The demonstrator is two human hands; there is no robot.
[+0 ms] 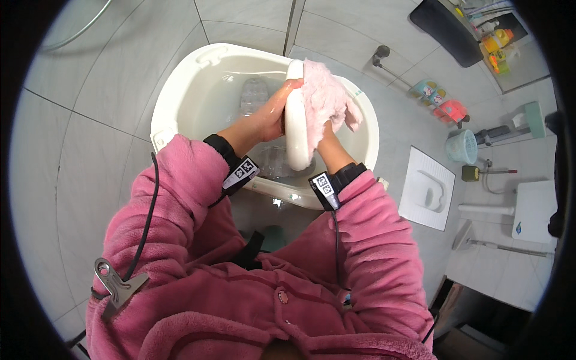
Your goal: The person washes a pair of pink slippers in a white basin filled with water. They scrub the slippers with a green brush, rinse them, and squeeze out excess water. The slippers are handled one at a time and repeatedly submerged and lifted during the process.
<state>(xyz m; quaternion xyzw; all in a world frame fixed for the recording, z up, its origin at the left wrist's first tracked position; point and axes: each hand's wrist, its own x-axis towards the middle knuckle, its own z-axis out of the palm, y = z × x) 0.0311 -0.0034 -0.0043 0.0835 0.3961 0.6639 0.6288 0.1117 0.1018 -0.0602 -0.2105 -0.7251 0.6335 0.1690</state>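
Now | left hand [273,114] grips white slipper [296,126] – right hand, mostly hidden, clutches pink cloth [324,96] | basin [180,102] – water.

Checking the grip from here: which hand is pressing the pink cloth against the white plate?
The right hand, mostly hidden under the pink cloth. The left hand grips the white plate bare, touching no cloth.

Home bathroom: grey tiled floor [96,138], squat toilet [427,189], white wash basin [180,102], toiletry bottles [498,42].

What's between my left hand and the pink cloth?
In the head view, a white oblong object stands upright between them: the left hand grips its left side, and the pink cloth is pressed against its right side, over the white basin.
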